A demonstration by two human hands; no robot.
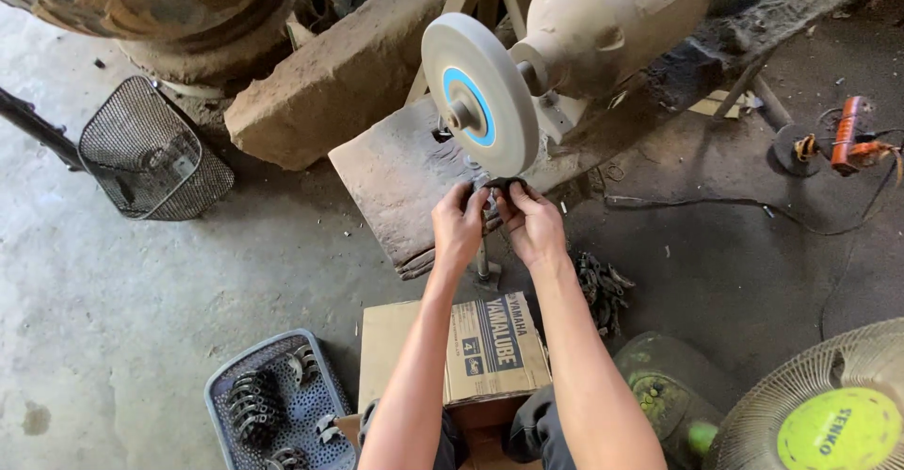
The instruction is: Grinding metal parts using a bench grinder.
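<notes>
Right now the left hand (pixel 459 222) and right hand (pixel 530 221) both pinch a small dark metal part (pixel 501 186) against the grinding wheel (pixel 478 93) bottom edge; fingertips sit so near that a snag could drag them in.

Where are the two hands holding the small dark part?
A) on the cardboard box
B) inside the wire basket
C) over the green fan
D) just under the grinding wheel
D: both hands, left and right, pinch the dark part right below the wheel.
</notes>
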